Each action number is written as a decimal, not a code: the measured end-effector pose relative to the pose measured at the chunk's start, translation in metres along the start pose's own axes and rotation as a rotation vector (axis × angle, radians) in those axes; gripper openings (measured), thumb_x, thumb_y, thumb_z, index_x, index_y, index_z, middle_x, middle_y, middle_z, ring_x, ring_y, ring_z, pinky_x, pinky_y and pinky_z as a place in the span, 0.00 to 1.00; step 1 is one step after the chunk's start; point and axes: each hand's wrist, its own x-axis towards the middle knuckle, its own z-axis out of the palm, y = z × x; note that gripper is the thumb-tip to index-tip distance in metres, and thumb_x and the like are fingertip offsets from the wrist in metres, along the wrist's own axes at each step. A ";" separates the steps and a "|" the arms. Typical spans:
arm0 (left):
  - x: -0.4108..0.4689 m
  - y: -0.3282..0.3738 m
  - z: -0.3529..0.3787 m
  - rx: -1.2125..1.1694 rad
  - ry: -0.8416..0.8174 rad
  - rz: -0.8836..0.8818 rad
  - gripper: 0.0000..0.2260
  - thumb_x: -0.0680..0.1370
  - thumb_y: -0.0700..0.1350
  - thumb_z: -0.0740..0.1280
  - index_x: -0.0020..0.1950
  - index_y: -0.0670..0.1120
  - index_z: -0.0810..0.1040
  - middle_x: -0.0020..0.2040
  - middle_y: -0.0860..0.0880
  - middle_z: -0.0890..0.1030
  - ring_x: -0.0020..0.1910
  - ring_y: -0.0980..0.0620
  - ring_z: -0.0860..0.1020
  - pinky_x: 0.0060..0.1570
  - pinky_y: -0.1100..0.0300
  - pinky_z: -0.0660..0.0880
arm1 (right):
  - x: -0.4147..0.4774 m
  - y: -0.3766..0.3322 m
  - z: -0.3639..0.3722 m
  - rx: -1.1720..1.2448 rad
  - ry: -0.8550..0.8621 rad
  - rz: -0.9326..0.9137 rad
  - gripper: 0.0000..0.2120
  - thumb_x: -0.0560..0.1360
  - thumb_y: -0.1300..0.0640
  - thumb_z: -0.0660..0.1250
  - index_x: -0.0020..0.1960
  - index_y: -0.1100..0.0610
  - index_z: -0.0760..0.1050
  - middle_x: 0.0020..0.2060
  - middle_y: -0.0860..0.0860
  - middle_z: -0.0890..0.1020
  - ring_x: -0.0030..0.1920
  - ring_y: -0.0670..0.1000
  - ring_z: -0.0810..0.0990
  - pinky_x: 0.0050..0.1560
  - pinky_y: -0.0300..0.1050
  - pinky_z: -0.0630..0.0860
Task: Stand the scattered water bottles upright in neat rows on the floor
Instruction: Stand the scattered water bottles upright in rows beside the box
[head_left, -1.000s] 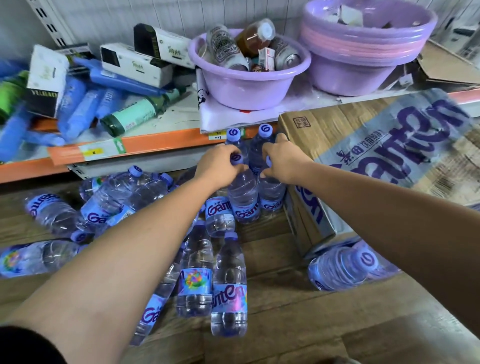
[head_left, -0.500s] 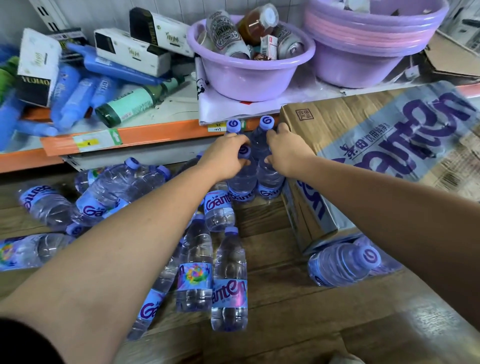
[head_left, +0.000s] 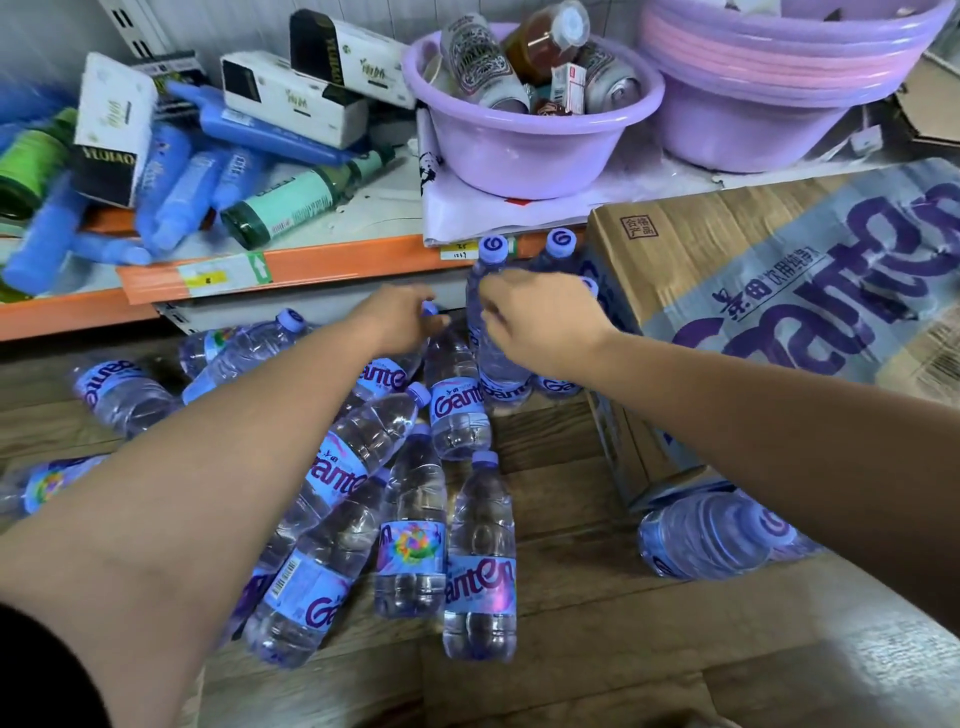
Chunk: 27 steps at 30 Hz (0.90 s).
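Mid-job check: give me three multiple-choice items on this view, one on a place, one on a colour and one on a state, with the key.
1. Where do the upright bottles stand?
A. on the floor beside the cardboard box
B. on top of that box
C. up on the shelf

2. What colour is the basin that holds the cans?
A. green
B. orange
C. lavender

3. How is the bottle at the box's near corner?
A. standing upright
B. lying on its side
C. held in a hand

Key:
1 A, their bases sit on the floorboards next to the box's side.
2 C, its wall and rim are lavender.
3 B, its long side rests on the floor and no hand is near it.
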 end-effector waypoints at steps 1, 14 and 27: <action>0.001 -0.006 0.001 0.037 -0.016 -0.006 0.20 0.79 0.51 0.63 0.69 0.44 0.71 0.64 0.41 0.77 0.61 0.42 0.76 0.59 0.54 0.72 | 0.002 -0.007 0.005 0.014 -0.040 -0.043 0.11 0.80 0.56 0.55 0.57 0.60 0.71 0.52 0.56 0.78 0.49 0.61 0.79 0.39 0.50 0.72; 0.018 -0.058 0.027 0.215 -0.011 0.000 0.19 0.77 0.45 0.61 0.68 0.44 0.69 0.63 0.39 0.77 0.61 0.39 0.76 0.58 0.49 0.74 | 0.085 -0.057 0.087 0.246 -0.456 0.203 0.21 0.76 0.65 0.58 0.68 0.69 0.62 0.66 0.65 0.69 0.67 0.63 0.70 0.62 0.51 0.72; 0.097 -0.072 0.040 0.150 -0.227 -0.218 0.30 0.76 0.66 0.53 0.64 0.44 0.75 0.65 0.41 0.76 0.62 0.41 0.75 0.57 0.53 0.71 | 0.109 -0.070 0.147 0.336 -0.471 0.605 0.32 0.73 0.58 0.65 0.73 0.58 0.54 0.71 0.61 0.58 0.72 0.61 0.56 0.67 0.58 0.64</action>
